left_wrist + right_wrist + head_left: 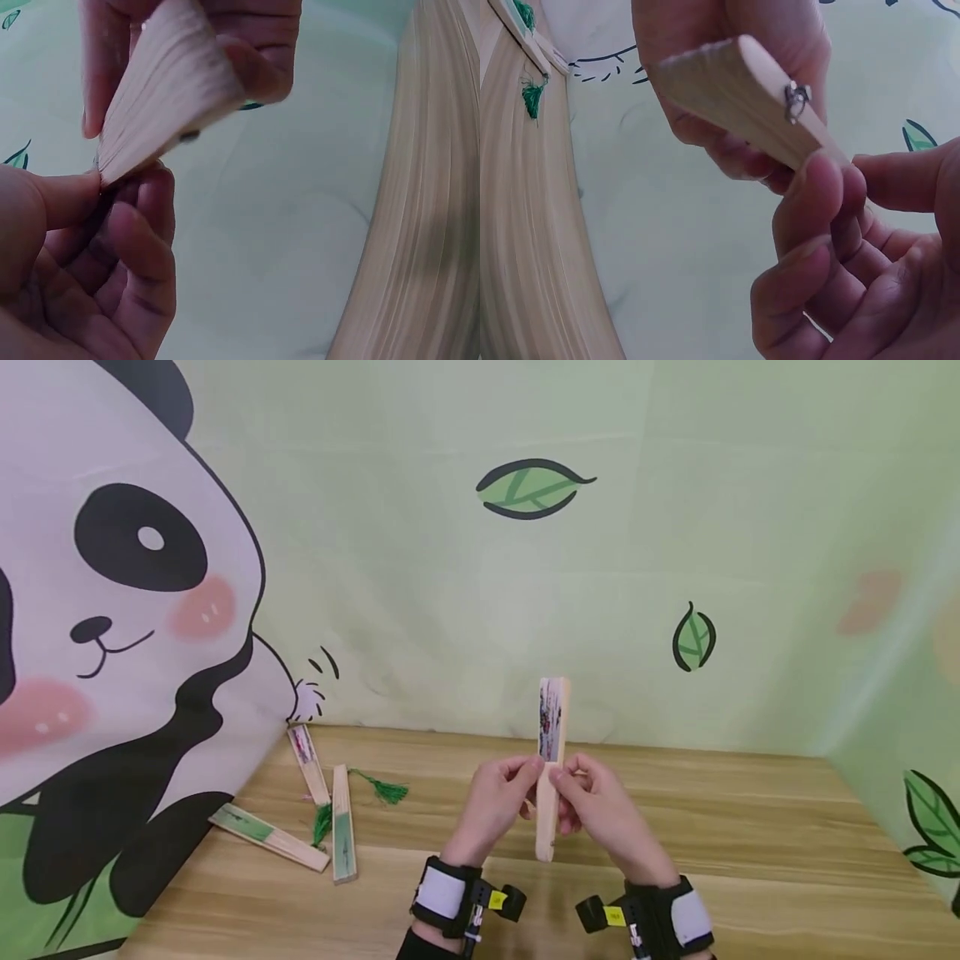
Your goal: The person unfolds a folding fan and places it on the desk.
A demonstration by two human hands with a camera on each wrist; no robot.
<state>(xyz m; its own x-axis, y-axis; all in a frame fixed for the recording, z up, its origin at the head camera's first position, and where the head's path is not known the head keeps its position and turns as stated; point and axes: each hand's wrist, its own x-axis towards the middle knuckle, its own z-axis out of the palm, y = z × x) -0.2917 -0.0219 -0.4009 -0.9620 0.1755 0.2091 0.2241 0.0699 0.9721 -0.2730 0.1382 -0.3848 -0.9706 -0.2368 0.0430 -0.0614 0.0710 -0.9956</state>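
Observation:
A folded hand fan (551, 718) stands upright between my two hands above the table, its printed part at the top and bare wooden ribs below. My left hand (495, 797) pinches its left side between thumb and fingers. On the other side my right hand (603, 806) pinches it at about the same height. Seen from below in the left wrist view, the ribs of the fan (169, 90) lie pressed together. A small metal rivet ring (796, 101) shows at the fan's lower end in the right wrist view.
Three more folded fans lie at the table's left: one with a pink print (307, 760), one slanted with a green panel (266, 835), one nearly upright (343, 827). Green tassels (390, 791) lie beside them. A printed panda backdrop (420, 610) rises behind the wooden table (750, 827).

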